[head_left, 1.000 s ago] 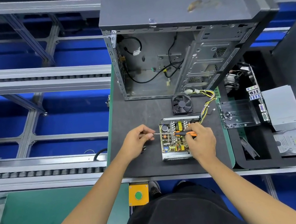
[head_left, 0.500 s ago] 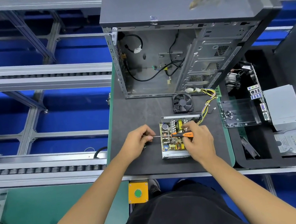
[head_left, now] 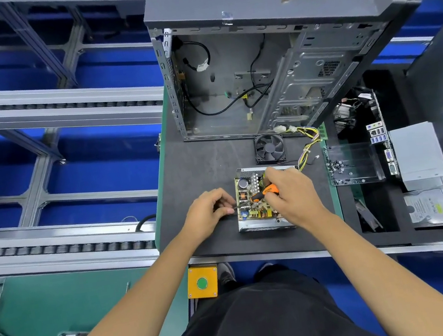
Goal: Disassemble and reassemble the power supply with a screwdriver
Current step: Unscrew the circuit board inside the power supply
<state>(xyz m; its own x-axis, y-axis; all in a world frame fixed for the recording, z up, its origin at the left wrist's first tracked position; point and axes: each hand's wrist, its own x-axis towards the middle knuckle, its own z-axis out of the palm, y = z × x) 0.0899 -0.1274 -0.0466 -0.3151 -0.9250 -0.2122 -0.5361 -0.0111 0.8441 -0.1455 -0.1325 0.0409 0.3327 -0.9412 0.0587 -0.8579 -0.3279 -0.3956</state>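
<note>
Nearest: person's lap and both forearms reaching fwd over the bench edge; a yellow button box (head_left: 202, 283) w/ green button hangs just under that edge.

Left hand (head_left: 207, 216) sits just left of the power supply (head_left: 263, 204), fingers curled, thumb and forefinger pinching the tip end of the screwdriver (head_left: 259, 195) shaft – prob. steadying it or setting a screw on the bit; too small to tell. Right hand (head_left: 291, 197) is wrapped round the orange/black handle, over the PSU's right half. Shaft lies nearly flat, pointing left, not yet stood on a screw.

PSU lies on the grey mat (head_left: 199, 165), lid off, circuit board w/ caps and coils exposed; its yellow/black wires (head_left: 311, 143) run back-right toward the PC case (head_left: 258, 76). Black fan (head_left: 269, 148) just behind it, apart from the PSU.

Progress, as I judge it: cover removed and PSU out of the case, so disassembly is well on; board still sits in its shell. Board screws, then all of reassembly, remain.

Room: open mat left of and behind the left hand. Right side tighter – clear plastic tray (head_left: 353, 164) w/ small parts sits near the PSU, at the mat's right edge, then a black foam tray (head_left: 380, 216) holding a hard drive (head_left: 433, 206) and a motherboard on edge. Front mat edge is close to the PSU; loose screws could roll off. Open case stands at the back.
</note>
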